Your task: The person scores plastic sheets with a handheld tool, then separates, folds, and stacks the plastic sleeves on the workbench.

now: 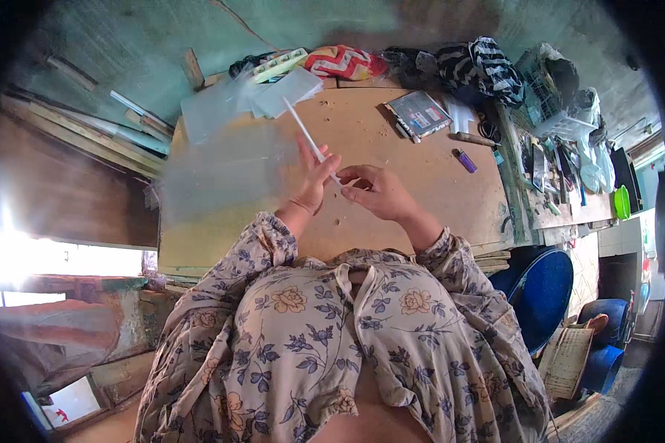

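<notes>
A thin white stick [303,128] slants up and away over the wooden tabletop; whether it is a solid rod or a rolled strip I cannot tell. My left hand [312,181] holds it along its lower part, the thumb lying across it. At its near end, the fingertips of my right hand [377,193] are pinched together on it. Left of my hands lies a large translucent plastic sheet [218,181]. More sheets, a whitish stack [288,92], rest beyond it near the far edge.
To the right on the tabletop [399,166] are a purple lighter [464,160], a dark flat package [417,115] and a wooden-handled tool [473,139]. Bundled cloths [343,62] line the far edge. A cluttered side shelf [569,210] and a blue barrel [543,299] stand at right.
</notes>
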`<state>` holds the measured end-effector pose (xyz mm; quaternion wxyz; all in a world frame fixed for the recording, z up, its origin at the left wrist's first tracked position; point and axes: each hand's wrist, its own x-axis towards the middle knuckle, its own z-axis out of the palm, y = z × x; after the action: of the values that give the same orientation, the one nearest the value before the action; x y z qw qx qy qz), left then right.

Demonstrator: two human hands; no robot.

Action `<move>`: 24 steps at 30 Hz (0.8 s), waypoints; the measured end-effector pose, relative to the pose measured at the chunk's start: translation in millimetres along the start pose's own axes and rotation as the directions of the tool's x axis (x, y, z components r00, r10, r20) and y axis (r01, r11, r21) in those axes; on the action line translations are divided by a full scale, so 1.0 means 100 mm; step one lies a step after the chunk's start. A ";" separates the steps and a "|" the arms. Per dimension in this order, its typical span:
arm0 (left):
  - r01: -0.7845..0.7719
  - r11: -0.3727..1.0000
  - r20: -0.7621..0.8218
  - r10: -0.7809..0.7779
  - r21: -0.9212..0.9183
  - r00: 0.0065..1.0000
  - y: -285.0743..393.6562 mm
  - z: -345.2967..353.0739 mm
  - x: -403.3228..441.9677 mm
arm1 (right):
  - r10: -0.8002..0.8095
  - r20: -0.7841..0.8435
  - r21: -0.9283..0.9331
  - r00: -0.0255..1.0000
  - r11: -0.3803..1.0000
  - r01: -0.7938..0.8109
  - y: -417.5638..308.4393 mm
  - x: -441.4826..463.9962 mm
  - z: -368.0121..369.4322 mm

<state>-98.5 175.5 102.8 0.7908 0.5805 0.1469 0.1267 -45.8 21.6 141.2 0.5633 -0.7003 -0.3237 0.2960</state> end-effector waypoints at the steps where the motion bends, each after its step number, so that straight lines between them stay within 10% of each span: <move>1: 0.014 1.000 0.002 -0.014 -0.019 1.000 0.00 0.01 0.00 | -0.058 0.004 -0.086 0.998 0.995 0.058 -0.02 -0.01 -0.01; 24: 0.099 0.995 -0.111 -0.101 -0.027 0.989 0.10 0.09 -0.09 | -0.236 -0.013 -0.406 0.972 0.889 0.211 -0.07 -0.02 0.03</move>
<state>-103.4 167.0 115.4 0.7928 0.5561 0.2185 0.1207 -50.3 23.2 147.8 0.4475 -0.7678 -0.4383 0.1347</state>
